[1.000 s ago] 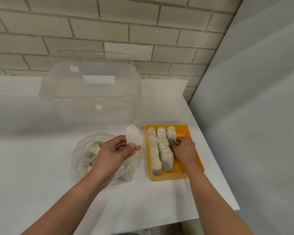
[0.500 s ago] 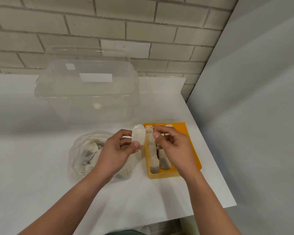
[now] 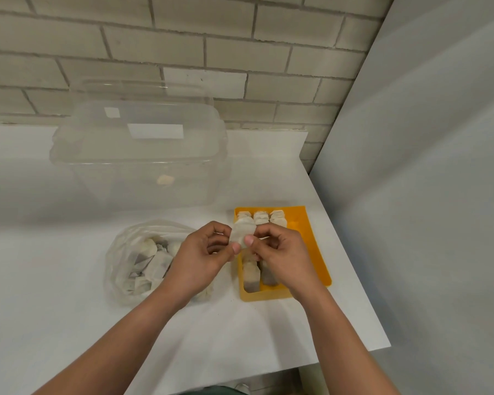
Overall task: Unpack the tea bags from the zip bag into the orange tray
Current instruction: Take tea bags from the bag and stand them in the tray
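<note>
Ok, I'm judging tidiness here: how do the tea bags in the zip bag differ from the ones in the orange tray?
Bag tea bags lie jumbled at mixed angles inside the zip bag; tray tea bags stand packed in rows in the orange tray. Bag tea bags show through clear plastic; tray tea bags sit uncovered. Both are pale paper with dark tea inside.

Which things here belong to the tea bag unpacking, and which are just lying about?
In the job: tea bag, pinched by left hand and right hand; zip bag with loose bags inside; orange tray, partly filled.
Lying about: clear plastic tub at the back of the white table.
</note>
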A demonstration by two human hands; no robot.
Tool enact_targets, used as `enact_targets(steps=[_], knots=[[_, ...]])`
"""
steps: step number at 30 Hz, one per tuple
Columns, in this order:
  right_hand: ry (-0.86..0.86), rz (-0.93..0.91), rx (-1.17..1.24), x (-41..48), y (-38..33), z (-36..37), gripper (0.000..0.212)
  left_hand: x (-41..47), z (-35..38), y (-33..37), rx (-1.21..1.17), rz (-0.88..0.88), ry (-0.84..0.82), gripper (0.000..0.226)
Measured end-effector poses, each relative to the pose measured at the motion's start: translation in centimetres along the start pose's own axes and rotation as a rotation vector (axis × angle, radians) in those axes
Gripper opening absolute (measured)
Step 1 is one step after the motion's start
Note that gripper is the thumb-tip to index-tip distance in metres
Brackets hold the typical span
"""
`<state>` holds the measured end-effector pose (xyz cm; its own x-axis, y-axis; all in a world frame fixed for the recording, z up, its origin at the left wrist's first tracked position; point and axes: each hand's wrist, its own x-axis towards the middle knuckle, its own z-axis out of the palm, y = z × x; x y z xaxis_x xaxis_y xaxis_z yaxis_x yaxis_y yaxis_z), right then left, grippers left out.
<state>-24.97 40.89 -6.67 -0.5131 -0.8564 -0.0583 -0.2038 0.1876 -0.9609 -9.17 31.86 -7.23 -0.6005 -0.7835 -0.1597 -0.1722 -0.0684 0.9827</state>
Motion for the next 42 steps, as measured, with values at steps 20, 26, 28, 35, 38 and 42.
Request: enact_targets(steps=[20,26,28,35,38,42], knots=[[0.231,0.239,-0.569,5.3,7.2,-4.0,0.017,2.1,2.1,-3.6,0.742,0.039,-0.290,0.113],[0.234,0.264,-0.625,4.9,6.9,-3.4,0.023,2.3,1.9,-3.5,0.744,0.041,-0.341,0.120],[0.207,0.252,-0.647,4.6,6.8,-3.3,0.027,2.3,1.9,-3.4,0.748,0.048,-0.337,0.117],[0.183,0.266,-0.738,5.1,6.9,-3.3,0.026,2.5,2.0,-3.7,0.795,0.051,-0.348,0.120],[0.194,0.281,-0.729,4.6,6.4,-3.7,0.030,2.3,2.1,-3.3,0.825,0.070,-0.337,0.115],[0.281,0.174,-0.613,2.5,4.0,-4.4,0.044,0.7,1.6,-1.9,0.707,0.171,-0.218,0.081]])
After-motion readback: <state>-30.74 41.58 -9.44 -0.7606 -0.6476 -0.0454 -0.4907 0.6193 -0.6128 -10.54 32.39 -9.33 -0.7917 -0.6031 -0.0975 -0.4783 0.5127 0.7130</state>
